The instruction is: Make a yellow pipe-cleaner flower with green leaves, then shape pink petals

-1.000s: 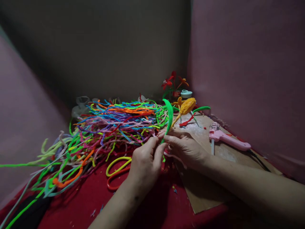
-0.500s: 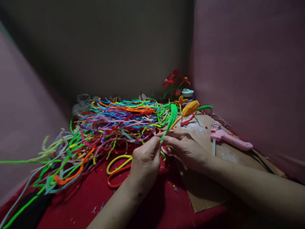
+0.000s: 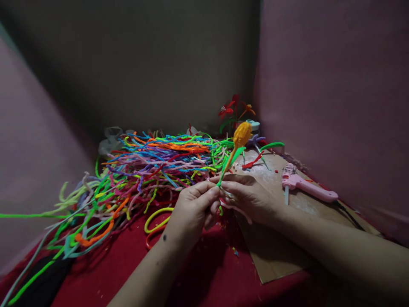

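The left hand and right hand, fingers pinched closed on the stem's lower end, hold a golden-yellow, fuzzy, bud-shaped flower tilted near a multicoloured heap of fuzzy strands, apparently fastening a green, fuzzy leaf, where the next move calls for steady pressure.

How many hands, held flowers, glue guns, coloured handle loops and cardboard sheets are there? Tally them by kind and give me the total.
Hands: 2 (left hand, right hand)
Held: 1 (yellow flower)
Glue guns: 1 (pink glue gun)
Handle loops: 2 (yellow loop, red loop)
Sheets: 1 (cardboard)
Total: 7
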`<action>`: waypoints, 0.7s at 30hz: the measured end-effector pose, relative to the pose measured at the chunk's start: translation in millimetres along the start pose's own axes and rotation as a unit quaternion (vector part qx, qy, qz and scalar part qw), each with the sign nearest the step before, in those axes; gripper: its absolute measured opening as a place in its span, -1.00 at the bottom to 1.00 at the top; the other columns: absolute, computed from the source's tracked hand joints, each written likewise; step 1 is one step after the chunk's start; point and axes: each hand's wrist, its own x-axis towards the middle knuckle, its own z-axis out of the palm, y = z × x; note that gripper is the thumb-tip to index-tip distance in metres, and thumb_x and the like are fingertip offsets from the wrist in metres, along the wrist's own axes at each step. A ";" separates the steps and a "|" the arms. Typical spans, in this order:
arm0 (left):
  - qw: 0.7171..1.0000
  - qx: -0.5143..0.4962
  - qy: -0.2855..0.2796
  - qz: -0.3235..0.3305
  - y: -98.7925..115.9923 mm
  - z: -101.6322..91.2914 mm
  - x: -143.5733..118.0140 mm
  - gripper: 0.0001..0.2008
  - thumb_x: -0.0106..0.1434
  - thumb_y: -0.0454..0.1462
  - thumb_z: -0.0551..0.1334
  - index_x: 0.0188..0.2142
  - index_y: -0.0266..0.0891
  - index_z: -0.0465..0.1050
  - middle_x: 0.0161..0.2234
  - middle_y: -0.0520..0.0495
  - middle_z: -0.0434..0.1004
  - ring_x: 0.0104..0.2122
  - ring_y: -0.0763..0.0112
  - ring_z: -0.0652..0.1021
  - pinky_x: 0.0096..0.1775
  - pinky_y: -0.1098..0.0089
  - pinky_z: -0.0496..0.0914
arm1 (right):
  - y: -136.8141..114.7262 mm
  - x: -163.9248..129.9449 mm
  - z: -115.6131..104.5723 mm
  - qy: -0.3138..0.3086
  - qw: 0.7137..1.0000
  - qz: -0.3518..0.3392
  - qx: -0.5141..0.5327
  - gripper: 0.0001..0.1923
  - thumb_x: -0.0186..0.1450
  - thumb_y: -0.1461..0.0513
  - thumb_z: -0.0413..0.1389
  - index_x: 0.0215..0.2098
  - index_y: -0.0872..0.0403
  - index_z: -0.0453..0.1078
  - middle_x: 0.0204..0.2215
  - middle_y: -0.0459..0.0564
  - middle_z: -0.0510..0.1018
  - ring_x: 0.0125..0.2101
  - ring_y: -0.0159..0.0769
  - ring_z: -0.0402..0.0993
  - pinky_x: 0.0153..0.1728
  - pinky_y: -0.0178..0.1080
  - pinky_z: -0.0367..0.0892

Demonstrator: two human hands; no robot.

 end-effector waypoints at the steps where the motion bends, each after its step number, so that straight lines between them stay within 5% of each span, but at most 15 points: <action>1: 0.999 -0.033 -0.027 -0.014 0.0 -1.9 0.5 -0.81 0.14 -0.22 0.22 -0.52 -0.28 0.33 -0.74 0.17 0.20 -0.82 0.72 0.07 -0.76 0.63 0.03 | -0.3 0.0 0.0 -0.002 1.000 0.002 0.011 -0.80 0.14 0.18 0.18 -0.27 0.06 0.51 -0.37 -0.01 0.50 -0.30 -0.31 0.37 -0.36 -0.29 0.25; 5: 0.981 -0.135 -0.126 -0.057 -3.2 -10.1 2.3 -0.87 0.21 -0.27 0.16 -0.42 -0.30 0.38 -0.72 0.19 0.17 -0.83 0.74 -0.02 -0.80 0.65 0.08 | 1.5 0.8 -1.5 0.003 0.999 0.026 0.047 -0.78 0.10 0.18 0.23 -0.27 0.07 0.51 -0.48 -0.06 0.47 -0.43 -0.38 0.34 -0.39 -0.30 0.23; 11: 0.971 -0.164 -0.153 -0.080 -7.7 -11.6 2.5 -0.86 0.24 -0.25 0.14 -0.39 -0.28 0.37 -0.69 0.19 0.16 -0.82 0.75 -0.05 -0.81 0.66 0.09 | 3.9 1.5 -1.5 -0.012 0.997 0.000 0.071 -0.88 0.10 0.21 0.24 -0.45 0.12 0.48 -0.53 -0.10 0.43 -0.46 -0.43 0.30 -0.42 -0.34 0.18; 17: 0.998 0.044 -0.034 0.009 -6.3 0.6 2.8 -0.77 0.20 -0.18 0.16 -0.50 -0.29 0.34 -0.70 0.14 0.26 -0.79 0.68 0.18 -0.73 0.61 0.10 | 3.4 2.5 -1.9 0.028 0.997 0.027 0.071 -0.84 0.07 0.19 0.25 -0.39 0.09 0.49 -0.63 -0.17 0.34 -0.61 -0.50 0.18 -0.50 -0.34 0.16; 21: 0.977 0.196 0.046 0.077 -0.4 6.7 2.9 -0.76 0.18 -0.23 0.17 -0.57 -0.30 0.31 -0.72 0.13 0.26 -0.72 0.62 0.30 -0.62 0.57 0.17 | 5.1 3.2 -3.6 0.044 0.997 0.027 0.056 -0.86 0.08 0.19 0.24 -0.44 0.11 0.47 -0.68 -0.18 0.31 -0.65 -0.51 0.12 -0.55 -0.35 0.11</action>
